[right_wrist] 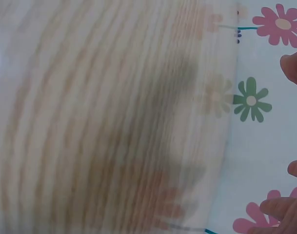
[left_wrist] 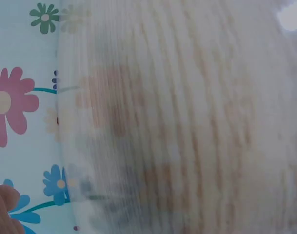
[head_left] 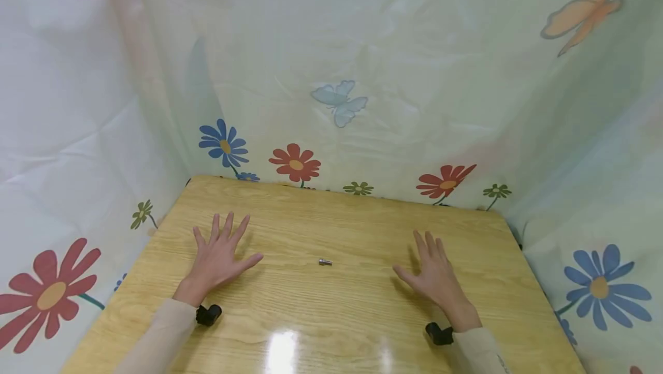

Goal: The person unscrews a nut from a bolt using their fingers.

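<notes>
A small silvery metal screw [head_left: 325, 262] with a thick head lies on its side on the wooden table [head_left: 336, 305], between the two hands. To its left is my left hand [head_left: 217, 262], its fingers spread and straight, holding nothing. Opposite, on the right, my right hand [head_left: 435, 279] is held out with its fingers extended and no object in it. Neither hand touches the screw. Only parts of the left fingers [left_wrist: 4, 207] show at the edge of the left wrist view, and parts of the right fingers [right_wrist: 280, 207] in the right wrist view. The screw appears in neither wrist view.
A pale curtain [head_left: 414, 103] printed with flowers and butterflies surrounds the table at the back and both sides. Each wrist carries a black camera, the left camera [head_left: 209, 315] and the right camera [head_left: 439, 334]. Light glares off the glossy tabletop near the front.
</notes>
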A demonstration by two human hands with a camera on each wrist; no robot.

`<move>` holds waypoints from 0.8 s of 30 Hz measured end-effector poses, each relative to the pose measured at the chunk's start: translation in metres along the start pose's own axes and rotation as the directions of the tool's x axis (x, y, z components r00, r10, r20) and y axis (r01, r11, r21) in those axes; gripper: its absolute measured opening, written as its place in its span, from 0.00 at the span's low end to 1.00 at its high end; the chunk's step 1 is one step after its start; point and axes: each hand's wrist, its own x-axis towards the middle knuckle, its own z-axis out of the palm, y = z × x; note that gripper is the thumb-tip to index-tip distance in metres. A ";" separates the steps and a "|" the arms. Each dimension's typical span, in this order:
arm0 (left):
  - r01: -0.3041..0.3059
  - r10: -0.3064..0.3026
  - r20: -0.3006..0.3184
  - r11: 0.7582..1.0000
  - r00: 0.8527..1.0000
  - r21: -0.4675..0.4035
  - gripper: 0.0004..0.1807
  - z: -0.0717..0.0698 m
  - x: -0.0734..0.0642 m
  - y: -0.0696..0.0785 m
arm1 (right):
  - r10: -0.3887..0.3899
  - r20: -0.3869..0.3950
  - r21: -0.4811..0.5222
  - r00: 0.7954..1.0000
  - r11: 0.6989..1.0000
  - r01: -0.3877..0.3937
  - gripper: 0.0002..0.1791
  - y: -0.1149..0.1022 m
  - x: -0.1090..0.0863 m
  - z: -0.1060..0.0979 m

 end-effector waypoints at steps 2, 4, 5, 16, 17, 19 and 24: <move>0.009 -0.009 0.005 1.000 1.000 0.002 0.56 0.000 0.002 0.000 | -0.001 0.002 0.015 1.000 1.000 0.001 0.58 0.000 0.001 0.001; 0.012 -0.012 0.007 1.000 1.000 -0.002 0.56 -0.001 0.004 0.001 | 0.005 0.005 0.026 1.000 1.000 -0.005 0.58 -0.001 0.001 0.002; 0.012 -0.012 0.008 1.000 1.000 -0.002 0.56 -0.001 0.006 0.001 | 0.007 0.005 0.029 1.000 1.000 -0.008 0.58 -0.002 0.001 0.002; -0.004 0.005 0.032 0.999 0.999 -0.038 0.56 0.006 0.013 0.014 | 0.000 -0.010 0.088 1.000 0.996 0.001 0.58 -0.011 0.005 0.006; -0.005 0.006 0.032 0.999 0.999 -0.044 0.56 0.007 0.013 0.016 | -0.002 -0.010 0.098 1.000 0.995 0.003 0.58 -0.012 0.006 0.007; -0.003 0.005 0.033 0.998 0.999 -0.056 0.56 0.010 0.013 0.019 | -0.004 -0.006 0.117 1.000 0.993 0.004 0.58 -0.015 0.007 0.009; 0.002 0.001 0.027 0.993 1.000 -0.116 0.56 0.013 0.015 0.028 | -0.010 -0.003 0.156 1.000 0.988 0.010 0.58 -0.021 0.009 0.016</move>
